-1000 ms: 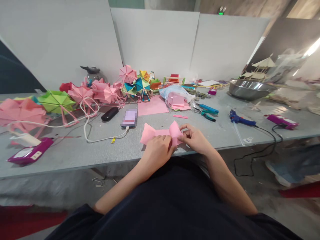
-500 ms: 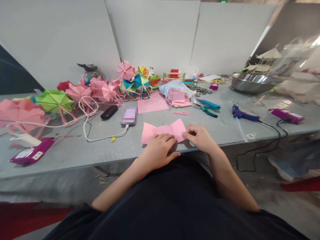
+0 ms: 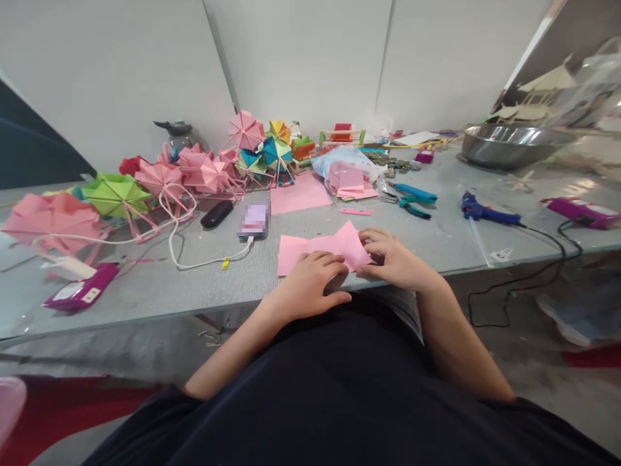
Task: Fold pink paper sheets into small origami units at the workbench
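A creased pink paper [image 3: 294,251] lies at the table's front edge, its right part raised to a point. My left hand [image 3: 310,285] rests on its lower middle, fingers extended and slightly spread, holding nothing. At the paper's right end is my right hand [image 3: 392,260], thumb below and fingers above, curled round the raised edge. Behind the paper are a small pink strip [image 3: 356,211] and a flat pink sheet [image 3: 301,195]. A stack of pink papers [image 3: 347,180] sits partly in a clear plastic bag.
Folded paper umbrellas [image 3: 115,194] line the left back. A phone [image 3: 255,219] with a white cable lies left of the paper. To the right are pliers [image 3: 412,206], a blue glue gun [image 3: 490,212], a metal bowl [image 3: 514,147] and a purple power strip [image 3: 579,212].
My right hand has opened from a tight pinch to a wider hold at the paper's right end. That end now stands more folded inward. The view has shifted slightly.
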The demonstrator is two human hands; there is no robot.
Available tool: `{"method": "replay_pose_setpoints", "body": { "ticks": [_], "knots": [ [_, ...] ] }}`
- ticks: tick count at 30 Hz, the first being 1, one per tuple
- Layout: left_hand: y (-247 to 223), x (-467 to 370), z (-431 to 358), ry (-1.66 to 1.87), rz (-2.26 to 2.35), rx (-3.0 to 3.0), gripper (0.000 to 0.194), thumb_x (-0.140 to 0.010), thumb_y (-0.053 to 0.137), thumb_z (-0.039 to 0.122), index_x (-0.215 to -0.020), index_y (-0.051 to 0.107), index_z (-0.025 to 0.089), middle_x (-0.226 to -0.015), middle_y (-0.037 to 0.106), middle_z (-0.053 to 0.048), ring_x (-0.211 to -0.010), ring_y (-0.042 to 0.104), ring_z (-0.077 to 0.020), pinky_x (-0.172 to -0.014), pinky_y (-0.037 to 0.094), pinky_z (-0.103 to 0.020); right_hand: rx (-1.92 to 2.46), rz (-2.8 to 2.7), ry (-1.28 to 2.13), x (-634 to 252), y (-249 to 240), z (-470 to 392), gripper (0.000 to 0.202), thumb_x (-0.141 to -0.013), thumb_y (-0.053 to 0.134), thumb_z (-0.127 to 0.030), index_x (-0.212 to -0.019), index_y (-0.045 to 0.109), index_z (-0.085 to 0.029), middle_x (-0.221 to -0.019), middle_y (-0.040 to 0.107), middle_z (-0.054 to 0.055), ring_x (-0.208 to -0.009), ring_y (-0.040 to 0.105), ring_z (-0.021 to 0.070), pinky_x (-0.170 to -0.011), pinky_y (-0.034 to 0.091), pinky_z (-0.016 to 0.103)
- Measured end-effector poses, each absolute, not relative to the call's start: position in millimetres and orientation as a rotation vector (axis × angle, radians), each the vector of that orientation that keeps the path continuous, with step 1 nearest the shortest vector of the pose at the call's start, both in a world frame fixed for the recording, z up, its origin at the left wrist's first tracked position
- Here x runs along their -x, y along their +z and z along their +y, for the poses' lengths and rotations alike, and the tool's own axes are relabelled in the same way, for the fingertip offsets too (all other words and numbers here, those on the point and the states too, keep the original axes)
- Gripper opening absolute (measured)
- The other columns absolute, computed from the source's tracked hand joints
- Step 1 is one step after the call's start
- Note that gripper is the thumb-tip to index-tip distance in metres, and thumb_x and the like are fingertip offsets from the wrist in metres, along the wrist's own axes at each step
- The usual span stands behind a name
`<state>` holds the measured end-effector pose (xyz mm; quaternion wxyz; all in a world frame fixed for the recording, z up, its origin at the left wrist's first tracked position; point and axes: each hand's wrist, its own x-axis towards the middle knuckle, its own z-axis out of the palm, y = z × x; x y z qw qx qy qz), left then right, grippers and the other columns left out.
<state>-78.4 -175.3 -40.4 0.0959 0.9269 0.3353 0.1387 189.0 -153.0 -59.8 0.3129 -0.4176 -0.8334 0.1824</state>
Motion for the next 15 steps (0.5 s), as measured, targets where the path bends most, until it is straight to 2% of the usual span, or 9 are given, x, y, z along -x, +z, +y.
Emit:
{"method": "replay_pose_setpoints", "body": {
  "ticks": [6,15],
  "knots": [
    [-38.5,78.2,-176.7,0.424,0.990,-2.737,0.035,-0.102,0.077,0.047,-0.128,0.076,0.025,-0.154,0.070,-0.011,-0.147,0.060,-0.0331,-0.123,0.046,-0.052,1.133,-2.215,0.437,-185.0,-60.3,-154.0,0.017,-0.090,0.085,-0.038,-0.083,0.076,-0.025,-0.149,0.070,0.010,-0.156,0.045,0.0430,-0.124,0.031,0.069],
    [-40.6,78.5,-175.9,0.419,0.984,-2.717,0.044,-0.100,0.079,0.049,-0.136,0.072,0.026,-0.158,0.066,-0.011,-0.150,0.056,-0.0349,-0.124,0.043,-0.056,1.116,-2.252,0.353,-182.7,-60.7,-151.9,0.017,-0.091,0.084,-0.037,-0.086,0.075,-0.024,-0.149,0.069,0.012,-0.158,0.042,0.0436,-0.125,0.029,0.069]
  ]
}}
